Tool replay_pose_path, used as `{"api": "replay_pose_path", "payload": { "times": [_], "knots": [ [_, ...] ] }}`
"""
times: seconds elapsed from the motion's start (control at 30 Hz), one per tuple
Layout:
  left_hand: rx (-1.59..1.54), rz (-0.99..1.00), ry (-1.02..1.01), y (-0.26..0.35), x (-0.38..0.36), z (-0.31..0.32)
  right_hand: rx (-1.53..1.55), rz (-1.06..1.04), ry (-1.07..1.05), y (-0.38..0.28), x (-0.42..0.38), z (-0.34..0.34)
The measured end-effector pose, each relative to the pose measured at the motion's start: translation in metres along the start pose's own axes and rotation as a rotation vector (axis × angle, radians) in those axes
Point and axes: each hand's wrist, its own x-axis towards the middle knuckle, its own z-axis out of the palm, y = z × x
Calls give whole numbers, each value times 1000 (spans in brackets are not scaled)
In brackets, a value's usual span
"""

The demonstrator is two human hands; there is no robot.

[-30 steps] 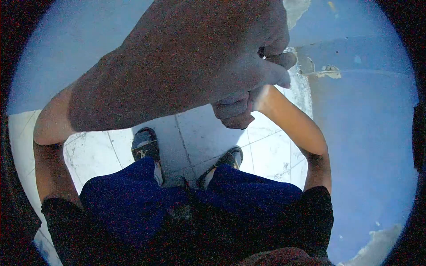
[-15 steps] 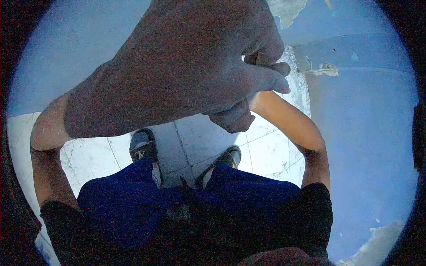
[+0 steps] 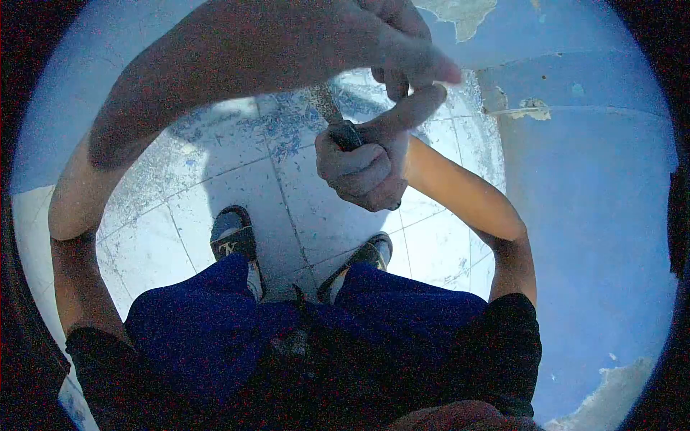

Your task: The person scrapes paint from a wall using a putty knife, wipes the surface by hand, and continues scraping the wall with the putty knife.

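Note:
My right hand [image 3: 366, 172] is closed around the black handle of a scraper [image 3: 346, 135]. Its speckled metal blade points up and to the left, and the blade's far end is hidden behind my left forearm. The thumb or index finger of this hand sticks out to the upper right. Above it, my left hand [image 3: 402, 43] reaches across from the left, close to the camera. Its visible fingers are apart, one stretched toward the right and others bent down. I see nothing held in it, though the top of the hand runs out of the frame.
A blue wall [image 3: 589, 215] with peeled patches [image 3: 533, 110] rises at the right. Blue flakes [image 3: 284, 136] lie scattered over the white tiled floor [image 3: 244, 179]. My dark shoes [image 3: 233, 233] stand on the tiles below my hands.
My left hand has moved up and away from my right hand, which it mostly covered before. The scraper's handle and part of its blade now show.

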Motion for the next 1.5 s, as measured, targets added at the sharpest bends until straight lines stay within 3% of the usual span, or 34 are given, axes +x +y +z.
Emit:
{"api": "replay_pose_path", "payload": {
  "times": [0.1, 0.37, 0.4, 0.47, 0.53, 0.63, 0.7, 0.73, 0.83, 0.93, 1.03, 1.2, 1.33, 1.5],
  "knots": [
    [-35, -123, 195, 14, -6, 3, -54, -57, -78, -2, 0, -10],
    [83, -95, 248, 22, -13, 1, -111, -175, -95, -2, 1, -13],
    [9, -79, 188, 13, -11, -8, -151, -275, 83, -2, 3, -12],
    [-87, 35, 282, -20, -3, -16, -236, -475, 411, -1, 3, -4],
    [-105, 284, 585, -82, 3, 0, -476, -582, 924, -3, 2, -13],
    [-618, 3, 747, -87, -11, 5, -1017, -659, 1616, -6, -10, -37],
    [-875, -249, 867, -122, -19, 20, -1276, -849, 1626, -6, -28, -58],
    [-958, -359, 926, -142, -19, 21, -1130, -997, 1638, -9, -23, -44],
    [-816, -443, 791, -175, -7, 27, -1391, -1129, 1769, -22, -32, -41],
    [-932, -424, 742, -181, 15, 31, -1625, -1169, 1707, -44, -56, -64],
    [-1075, -335, 465, -159, 25, 25, -1858, -1222, 1661, -47, -54, -80],
    [-1421, -189, 492, -164, 62, 21, -1443, -1219, 1733, -64, -38, -50],
    [-1422, -143, 488, -171, 67, 24, -2030, -1260, 1670, -76, -58, -83],
    [-1266, -110, 530, -186, 73, 27, -2052, -1065, 1800, -80, -62, -82]
  ]
}}
